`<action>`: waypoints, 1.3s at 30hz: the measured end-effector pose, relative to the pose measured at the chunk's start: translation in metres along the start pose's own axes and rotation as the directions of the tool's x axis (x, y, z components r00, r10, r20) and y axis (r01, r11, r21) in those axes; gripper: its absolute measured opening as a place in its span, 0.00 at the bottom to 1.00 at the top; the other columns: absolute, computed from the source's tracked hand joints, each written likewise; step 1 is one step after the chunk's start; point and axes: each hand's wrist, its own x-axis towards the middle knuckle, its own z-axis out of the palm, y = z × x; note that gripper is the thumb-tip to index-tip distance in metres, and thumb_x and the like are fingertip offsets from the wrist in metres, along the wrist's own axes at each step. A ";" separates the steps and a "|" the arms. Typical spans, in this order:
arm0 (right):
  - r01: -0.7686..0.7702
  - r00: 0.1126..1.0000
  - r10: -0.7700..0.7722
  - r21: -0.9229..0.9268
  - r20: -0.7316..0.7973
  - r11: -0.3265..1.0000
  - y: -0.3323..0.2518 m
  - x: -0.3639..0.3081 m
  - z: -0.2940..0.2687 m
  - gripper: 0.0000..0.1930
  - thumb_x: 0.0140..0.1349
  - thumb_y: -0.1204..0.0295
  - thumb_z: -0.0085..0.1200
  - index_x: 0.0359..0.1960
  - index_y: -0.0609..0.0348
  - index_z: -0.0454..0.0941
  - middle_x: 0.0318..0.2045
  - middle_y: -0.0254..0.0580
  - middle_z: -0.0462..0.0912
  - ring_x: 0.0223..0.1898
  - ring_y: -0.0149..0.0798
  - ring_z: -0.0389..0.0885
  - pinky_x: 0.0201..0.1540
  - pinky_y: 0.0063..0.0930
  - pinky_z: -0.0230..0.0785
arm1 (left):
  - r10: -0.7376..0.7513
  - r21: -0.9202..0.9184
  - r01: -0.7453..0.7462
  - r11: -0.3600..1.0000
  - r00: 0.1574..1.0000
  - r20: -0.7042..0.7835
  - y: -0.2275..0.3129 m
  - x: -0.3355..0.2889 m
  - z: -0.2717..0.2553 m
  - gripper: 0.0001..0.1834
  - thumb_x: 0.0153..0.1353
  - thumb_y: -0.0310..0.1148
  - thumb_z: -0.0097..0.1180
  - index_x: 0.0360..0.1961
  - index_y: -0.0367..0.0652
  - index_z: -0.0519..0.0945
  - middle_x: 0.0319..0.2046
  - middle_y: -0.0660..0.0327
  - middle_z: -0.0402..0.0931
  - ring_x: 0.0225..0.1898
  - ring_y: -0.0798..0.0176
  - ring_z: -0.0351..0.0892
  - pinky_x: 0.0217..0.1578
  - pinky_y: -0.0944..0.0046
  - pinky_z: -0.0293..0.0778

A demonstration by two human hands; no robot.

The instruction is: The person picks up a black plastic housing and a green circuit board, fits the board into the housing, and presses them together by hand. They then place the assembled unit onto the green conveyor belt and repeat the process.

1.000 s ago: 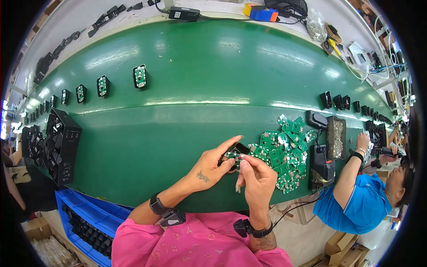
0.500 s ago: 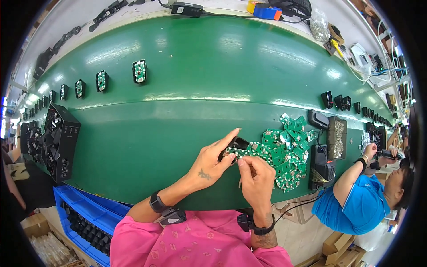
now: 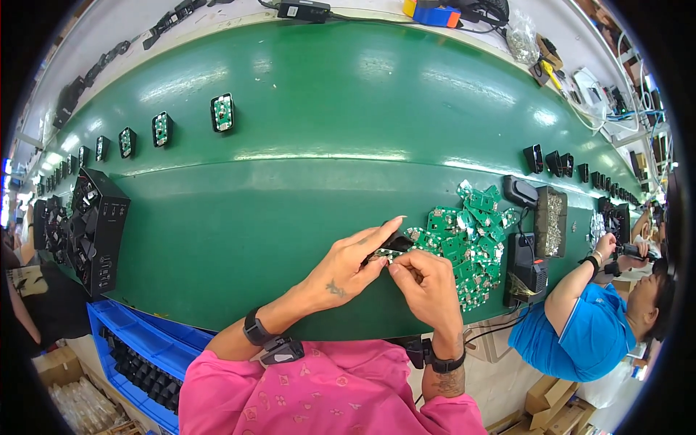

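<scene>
My left hand [image 3: 337, 274] is wrapped around a small black plastic housing [image 3: 399, 242], its index finger stretched along the far side. A green circuit board [image 3: 384, 254] lies tilted at the housing's near side, by my left thumb. My right hand [image 3: 429, 284] is closed in a pinch at the board's right end; its curled fingers hide what is between them. Just beyond my right hand spreads a heap of loose green circuit boards [image 3: 471, 250] on the green table [image 3: 239, 232].
Black housings with boards [image 3: 223, 113] stand in a row at the far left; more black housings [image 3: 534, 159] line the far right. A black box of parts [image 3: 109, 235] stands left. A tray of small metal parts [image 3: 551, 221] and black device [image 3: 525, 268] sit right, near a co-worker in blue [image 3: 580, 330].
The housing has tipped in my left hand, so its board shows more edge-on. My right hand and forearm have shifted slightly right, with the fingertips still at the board.
</scene>
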 end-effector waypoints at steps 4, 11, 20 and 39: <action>-0.017 1.000 0.016 0.037 0.017 0.999 0.006 -0.001 -0.003 0.05 0.60 0.76 0.60 0.31 0.66 0.80 0.22 0.41 0.78 0.18 0.31 0.72 0.21 0.27 0.61 | -0.026 -0.016 0.027 1.000 0.999 0.035 0.001 0.002 -0.001 0.34 0.61 0.21 0.53 0.70 0.46 0.65 0.51 0.49 0.77 0.39 0.59 0.77 0.41 0.65 0.74; -0.046 0.998 0.043 0.078 0.046 0.996 0.009 -0.002 -0.004 0.05 0.59 0.76 0.60 0.30 0.67 0.79 0.21 0.41 0.78 0.18 0.30 0.71 0.21 0.27 0.61 | 0.048 0.027 -0.049 0.998 0.998 0.032 -0.003 0.001 0.002 0.34 0.62 0.22 0.53 0.70 0.46 0.65 0.54 0.47 0.76 0.40 0.58 0.78 0.41 0.64 0.74; -0.043 0.997 0.041 0.030 0.066 0.999 0.007 -0.001 -0.006 0.06 0.59 0.76 0.60 0.29 0.67 0.79 0.19 0.42 0.77 0.17 0.31 0.71 0.21 0.28 0.61 | 0.087 0.056 -0.089 0.995 0.996 0.029 -0.003 0.000 0.004 0.33 0.62 0.22 0.52 0.70 0.46 0.64 0.54 0.46 0.75 0.44 0.49 0.80 0.45 0.60 0.75; -0.078 0.940 0.117 0.134 -0.321 0.988 -0.010 -0.003 0.018 0.10 0.66 0.75 0.57 0.44 0.68 0.76 0.22 0.34 0.80 0.22 0.22 0.76 0.23 0.19 0.67 | -0.115 -0.408 0.050 0.911 0.984 -0.138 -0.002 -0.005 0.007 0.31 0.66 0.20 0.51 0.70 0.43 0.64 0.53 0.58 0.74 0.44 0.71 0.78 0.40 0.68 0.81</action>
